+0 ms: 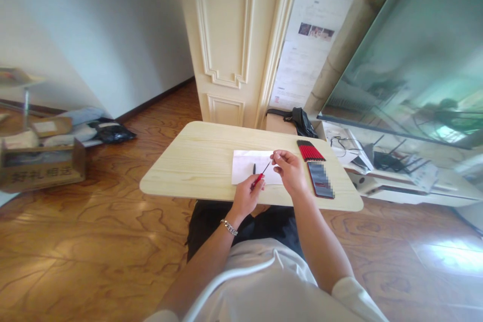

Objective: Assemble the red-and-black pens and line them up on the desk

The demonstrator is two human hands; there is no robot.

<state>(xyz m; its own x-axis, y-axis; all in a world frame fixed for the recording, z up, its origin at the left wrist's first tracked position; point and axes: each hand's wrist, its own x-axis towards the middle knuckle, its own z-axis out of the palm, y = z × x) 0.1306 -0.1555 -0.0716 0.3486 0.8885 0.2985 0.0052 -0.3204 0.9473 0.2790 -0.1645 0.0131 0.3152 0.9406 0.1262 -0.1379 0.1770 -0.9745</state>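
Pale wooden tabletop (188,161) on my feed holds a white paper sheet (256,167), and over it my left hand (246,196) closes around a slim red stick (258,179), while my right hand (289,171) pinches narrow at its thin dark tip, contact unclear, near a row of red-and-black sticks (310,151) and a phone (320,179).

Phone (320,179), red pencils (310,151) barring rightward passage

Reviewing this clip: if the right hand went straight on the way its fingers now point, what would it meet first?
Probably the thin upper end of the red-handled tool held in the left hand. The right hand is already very close to it, though depth is unclear here.
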